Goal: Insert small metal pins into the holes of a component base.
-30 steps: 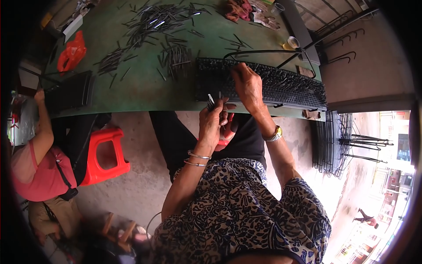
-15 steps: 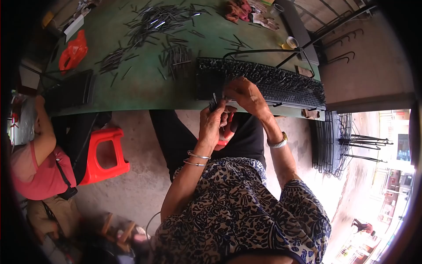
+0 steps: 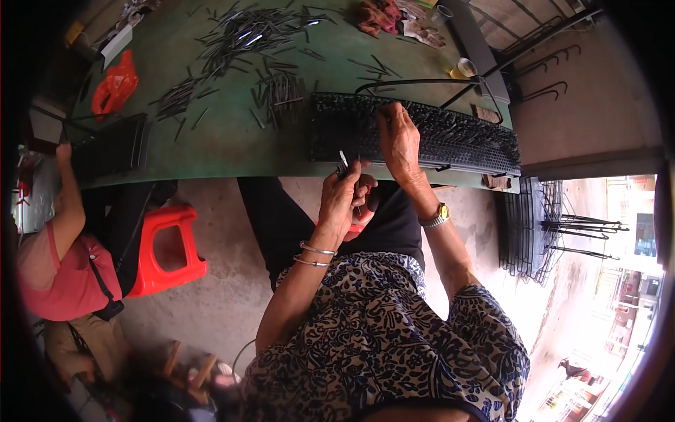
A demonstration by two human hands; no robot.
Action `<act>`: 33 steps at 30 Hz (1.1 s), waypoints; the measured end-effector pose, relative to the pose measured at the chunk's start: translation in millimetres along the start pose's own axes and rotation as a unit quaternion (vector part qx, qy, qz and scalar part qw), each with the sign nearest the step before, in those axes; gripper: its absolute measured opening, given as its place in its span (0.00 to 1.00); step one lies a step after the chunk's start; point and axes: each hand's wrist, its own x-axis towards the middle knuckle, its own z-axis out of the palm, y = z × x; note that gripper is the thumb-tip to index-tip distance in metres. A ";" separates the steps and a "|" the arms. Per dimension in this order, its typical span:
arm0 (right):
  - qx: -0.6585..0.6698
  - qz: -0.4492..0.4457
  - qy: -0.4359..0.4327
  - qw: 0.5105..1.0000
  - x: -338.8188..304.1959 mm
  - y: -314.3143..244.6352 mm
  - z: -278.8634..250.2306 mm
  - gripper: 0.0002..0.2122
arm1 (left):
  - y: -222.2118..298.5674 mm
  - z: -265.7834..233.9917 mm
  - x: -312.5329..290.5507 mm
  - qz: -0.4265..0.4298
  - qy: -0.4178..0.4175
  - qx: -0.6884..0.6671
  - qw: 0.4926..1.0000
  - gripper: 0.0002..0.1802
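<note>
My left hand (image 3: 339, 198) is closed round a small bundle of thin dark metal strips (image 3: 342, 166), held just off the near edge of the green table (image 3: 232, 151). Over a long black perforated rack (image 3: 467, 141), my right hand (image 3: 402, 146) has its fingers pinched together. Whatever lies between those fingertips is too small to make out. Many short dark pieces fill the rack's far rows, while its near left part shows bare holes. Loose strips (image 3: 281, 91) lie in a cluster left of the rack.
A larger heap of strips (image 3: 246, 34) spreads across the table's far side. A black bar (image 3: 415, 81) arches over the rack. A red plastic bag (image 3: 117, 86) and a cup (image 3: 464, 69) stand on the table. Left, a co-worker's arm (image 3: 69, 193) reaches another black rack beside a red stool (image 3: 169, 250).
My right hand has moved from beside my left hand, rightward and up over the rack. My left hand still holds the strips, nearly in place. The co-worker's arm has shifted slightly.
</note>
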 end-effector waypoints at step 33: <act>0.198 0.147 -0.143 0.958 -7.7 -23.2 -20.4 0.05 | 4.1 -11.6 7.2 -0.012 -0.027 -0.010 1.000 0.13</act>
